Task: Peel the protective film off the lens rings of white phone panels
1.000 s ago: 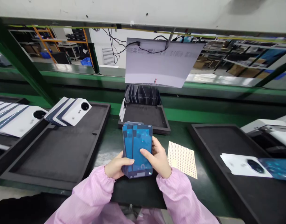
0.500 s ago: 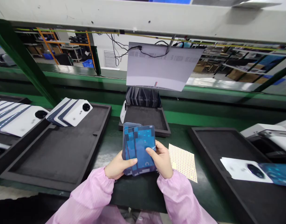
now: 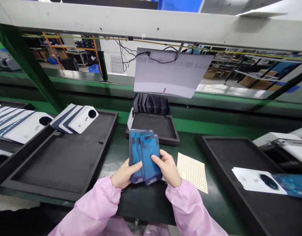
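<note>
Blue-faced panels point(image 3: 135, 147) fan out above the bench point(image 3: 220, 203), the left hand point(image 3: 122, 173) closed on their lower left edge, thumb pressed on top, while the right hand point(image 3: 170, 167) pinches the front panel point(image 3: 148, 160) by its right side. Separating one from the rest appears to be the step; the next move likely calls for a firm left grip and a light right one.

One fanned stack of blue-filmed panels point(image 3: 146, 149), one dotted sheet point(image 3: 192, 172), one small middle tray point(image 3: 154, 125), one hanging white board point(image 3: 169, 75) and two pink sleeves point(image 3: 98, 198) are seen.
</note>
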`<state>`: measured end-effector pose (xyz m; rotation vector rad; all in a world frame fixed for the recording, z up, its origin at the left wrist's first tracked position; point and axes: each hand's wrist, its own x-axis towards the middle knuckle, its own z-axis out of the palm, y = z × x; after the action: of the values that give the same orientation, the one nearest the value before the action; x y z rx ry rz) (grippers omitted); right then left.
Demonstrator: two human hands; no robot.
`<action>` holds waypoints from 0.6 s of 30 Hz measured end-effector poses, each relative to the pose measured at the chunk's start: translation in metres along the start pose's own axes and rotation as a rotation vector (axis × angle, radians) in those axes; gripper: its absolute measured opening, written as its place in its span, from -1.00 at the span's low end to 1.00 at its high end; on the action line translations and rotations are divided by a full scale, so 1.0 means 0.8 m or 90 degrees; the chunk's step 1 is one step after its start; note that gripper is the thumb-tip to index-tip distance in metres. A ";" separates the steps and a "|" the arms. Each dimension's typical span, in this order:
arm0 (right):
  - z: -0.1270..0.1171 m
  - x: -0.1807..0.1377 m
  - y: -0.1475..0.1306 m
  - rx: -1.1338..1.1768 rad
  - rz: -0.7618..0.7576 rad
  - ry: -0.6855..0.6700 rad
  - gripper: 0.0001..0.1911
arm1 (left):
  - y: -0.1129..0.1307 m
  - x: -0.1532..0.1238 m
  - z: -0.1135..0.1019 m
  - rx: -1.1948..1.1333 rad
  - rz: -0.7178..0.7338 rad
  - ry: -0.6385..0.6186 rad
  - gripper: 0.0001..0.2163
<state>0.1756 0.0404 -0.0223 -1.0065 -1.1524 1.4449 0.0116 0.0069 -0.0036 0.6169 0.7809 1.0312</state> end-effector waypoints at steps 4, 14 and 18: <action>-0.014 0.003 -0.012 0.122 0.012 0.089 -0.69 | 0.007 -0.002 0.000 -0.036 -0.026 0.041 -0.66; -0.002 0.000 -0.002 -0.002 -0.063 0.015 -0.74 | 0.001 0.001 0.001 0.034 0.039 0.005 -0.60; 0.005 0.002 0.003 0.024 -0.009 -0.024 -0.74 | -0.003 -0.001 0.000 0.016 0.036 0.024 -0.62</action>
<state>0.1710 0.0413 -0.0241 -0.9476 -1.1525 1.4745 0.0126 0.0054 -0.0053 0.6458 0.8138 1.0889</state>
